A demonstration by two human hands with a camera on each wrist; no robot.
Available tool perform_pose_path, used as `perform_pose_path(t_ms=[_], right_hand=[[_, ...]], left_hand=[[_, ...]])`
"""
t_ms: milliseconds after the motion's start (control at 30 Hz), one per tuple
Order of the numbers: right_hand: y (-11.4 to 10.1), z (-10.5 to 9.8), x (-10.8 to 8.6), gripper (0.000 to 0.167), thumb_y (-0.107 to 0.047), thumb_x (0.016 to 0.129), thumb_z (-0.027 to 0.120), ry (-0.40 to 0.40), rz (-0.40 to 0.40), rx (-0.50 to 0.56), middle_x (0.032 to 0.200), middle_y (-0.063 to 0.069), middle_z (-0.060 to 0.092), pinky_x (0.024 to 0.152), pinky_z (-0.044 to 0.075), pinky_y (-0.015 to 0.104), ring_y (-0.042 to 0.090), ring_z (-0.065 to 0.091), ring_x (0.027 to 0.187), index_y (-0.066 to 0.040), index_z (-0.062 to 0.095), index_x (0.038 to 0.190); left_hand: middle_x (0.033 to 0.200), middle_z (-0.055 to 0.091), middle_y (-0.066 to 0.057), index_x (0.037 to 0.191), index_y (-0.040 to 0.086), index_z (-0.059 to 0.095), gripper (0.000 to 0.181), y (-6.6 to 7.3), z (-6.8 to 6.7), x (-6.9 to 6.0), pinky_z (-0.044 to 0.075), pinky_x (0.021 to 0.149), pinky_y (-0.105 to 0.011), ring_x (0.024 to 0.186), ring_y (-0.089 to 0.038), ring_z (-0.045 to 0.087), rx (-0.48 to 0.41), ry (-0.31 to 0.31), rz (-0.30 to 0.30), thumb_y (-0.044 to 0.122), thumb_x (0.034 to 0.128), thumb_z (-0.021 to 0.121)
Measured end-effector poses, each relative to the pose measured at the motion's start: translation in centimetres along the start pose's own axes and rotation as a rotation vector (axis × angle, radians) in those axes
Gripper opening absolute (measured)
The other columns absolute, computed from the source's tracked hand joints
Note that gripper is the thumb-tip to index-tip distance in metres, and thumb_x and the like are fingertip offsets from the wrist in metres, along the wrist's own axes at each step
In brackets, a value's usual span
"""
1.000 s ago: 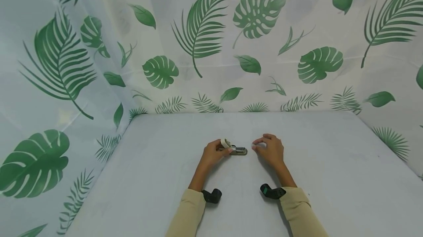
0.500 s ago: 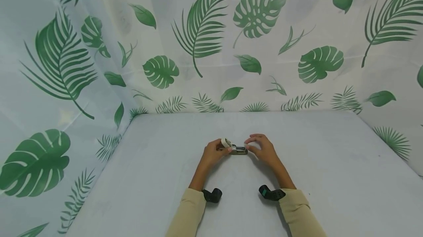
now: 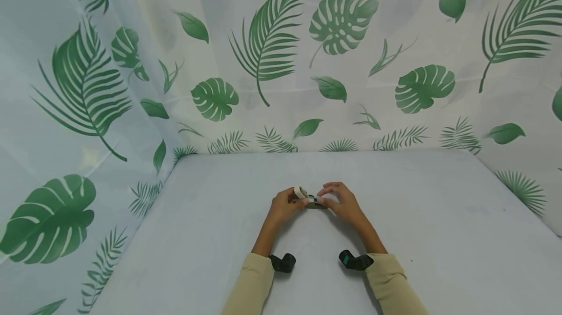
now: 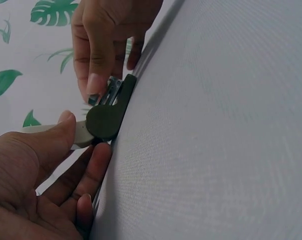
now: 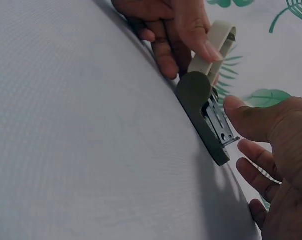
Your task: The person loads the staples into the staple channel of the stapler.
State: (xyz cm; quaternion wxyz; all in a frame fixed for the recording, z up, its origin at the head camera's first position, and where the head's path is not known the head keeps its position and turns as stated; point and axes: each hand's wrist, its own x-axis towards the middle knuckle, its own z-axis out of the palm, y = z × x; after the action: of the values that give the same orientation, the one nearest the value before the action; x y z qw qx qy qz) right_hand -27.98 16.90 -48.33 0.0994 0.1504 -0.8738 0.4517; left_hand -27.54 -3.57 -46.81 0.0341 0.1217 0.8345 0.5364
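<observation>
A small stapler with a dark green base lies on its base, its cream top arm swung far back. My left hand grips it near the hinge, thumb on the cream arm and fingers beneath. Over the bared metal staple channel is my right hand. Its thumb and forefinger pinch a small shiny strip at the channel; fingertips partly hide it, so its exact shape is unclear. The other right fingers are spread loosely beside the base.
A white cloth-covered table spreads under both hands. Leaf-patterned curtains stand at the back and sides. Each wrist carries a black camera mount.
My right hand has come leftward from beside the stapler onto its staple channel. My left hand keeps its grip on the stapler, hardly moving. The head view has shifted slightly.
</observation>
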Motion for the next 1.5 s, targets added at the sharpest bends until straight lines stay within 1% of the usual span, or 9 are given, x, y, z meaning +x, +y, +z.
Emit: perform_pose_path(t_ms=[133, 267, 467, 700, 933, 1033, 1267, 1500], right_hand=[[-0.18, 0.28, -0.1, 0.011, -0.013, 0.087, 0.073, 0.0, 0.009, -0.038, 0.124, 0.021, 0.059, 0.104, 0.034, 0.064, 0.042, 0.052, 0.122, -0.005, 0.072, 0.096], [-0.17, 0.48, -0.09, 0.011, -0.014, 0.087, 0.073, 0.007, 0.014, -0.068, 0.124, 0.02, 0.06, 0.103, 0.035, 0.064, 0.041, 0.053, 0.122, -0.007, 0.072, 0.096], [-0.22, 0.58, -0.09, 0.013, -0.014, 0.086, 0.075, 0.01, 0.019, -0.073, 0.123, 0.021, 0.06, 0.103, 0.036, 0.063, 0.041, 0.053, 0.121, -0.006, 0.072, 0.095], [-0.14, 0.5, -0.05, 0.012, -0.015, 0.086, 0.074, 0.01, 0.019, -0.084, 0.123, 0.021, 0.06, 0.102, 0.037, 0.063, 0.042, 0.054, 0.119, -0.006, 0.072, 0.095], [-0.08, 0.61, -0.12, 0.015, -0.015, 0.084, 0.077, -0.001, 0.065, -0.062, 0.124, 0.02, 0.059, 0.104, 0.035, 0.062, 0.04, 0.053, 0.122, -0.008, 0.072, 0.096], [-0.11, 0.64, -0.24, 0.015, -0.015, 0.083, 0.077, -0.004, 0.066, -0.066, 0.123, 0.019, 0.06, 0.104, 0.036, 0.062, 0.039, 0.054, 0.121, -0.009, 0.072, 0.096], [-0.1, 0.67, -0.34, 0.019, -0.012, 0.082, 0.078, -0.001, 0.039, -0.077, 0.121, 0.018, 0.062, 0.103, 0.037, 0.061, 0.038, 0.054, 0.121, -0.008, 0.071, 0.1], [0.12, 0.71, -0.31, 0.019, -0.009, 0.081, 0.079, 0.017, -0.036, -0.093, 0.118, 0.015, 0.065, 0.101, 0.038, 0.061, 0.036, 0.055, 0.12, -0.01, 0.071, 0.098]], left_hand=[[0.113, 0.072, -0.014, 0.112, 0.005, 0.067, 0.028, -0.03, 0.06, 0.0, 0.051, 0.073, -0.025, 0.091, -0.021, 0.069, -0.006, -0.007, -0.002, 0.023, 0.0911, 0.071], [0.113, 0.072, -0.013, 0.111, 0.006, 0.068, 0.027, -0.13, 0.15, 0.06, 0.052, 0.073, -0.025, 0.091, -0.02, 0.069, 0.004, -0.004, -0.008, 0.024, 0.0908, 0.071], [0.112, 0.072, -0.012, 0.111, 0.006, 0.068, 0.027, -0.2, 0.24, 0.04, 0.051, 0.073, -0.025, 0.091, -0.02, 0.068, 0.003, -0.002, -0.016, 0.024, 0.0905, 0.071], [0.113, 0.072, -0.014, 0.113, 0.005, 0.067, 0.029, -0.23, 0.2, 0.05, 0.054, 0.075, -0.028, 0.094, -0.025, 0.07, 0.008, -0.001, 0.007, 0.023, 0.0911, 0.071], [0.113, 0.072, -0.014, 0.113, 0.005, 0.067, 0.029, -0.28, 0.22, 0.14, 0.053, 0.074, -0.027, 0.093, -0.023, 0.07, 0.02, 0.006, 0.007, 0.024, 0.0909, 0.071], [0.112, 0.072, -0.014, 0.113, 0.005, 0.067, 0.029, -0.35, 0.28, 0.11, 0.053, 0.073, -0.026, 0.091, -0.022, 0.07, 0.02, 0.006, 0.002, 0.024, 0.0908, 0.071], [0.112, 0.072, -0.014, 0.113, 0.005, 0.067, 0.029, -0.37, 0.3, 0.07, 0.053, 0.074, -0.027, 0.092, -0.022, 0.07, 0.021, 0.007, 0.001, 0.024, 0.0909, 0.071], [0.112, 0.072, -0.014, 0.113, 0.005, 0.067, 0.028, -0.3, 0.26, 0.11, 0.053, 0.075, -0.028, 0.093, -0.024, 0.07, 0.03, 0.013, 0.01, 0.024, 0.0914, 0.07]])
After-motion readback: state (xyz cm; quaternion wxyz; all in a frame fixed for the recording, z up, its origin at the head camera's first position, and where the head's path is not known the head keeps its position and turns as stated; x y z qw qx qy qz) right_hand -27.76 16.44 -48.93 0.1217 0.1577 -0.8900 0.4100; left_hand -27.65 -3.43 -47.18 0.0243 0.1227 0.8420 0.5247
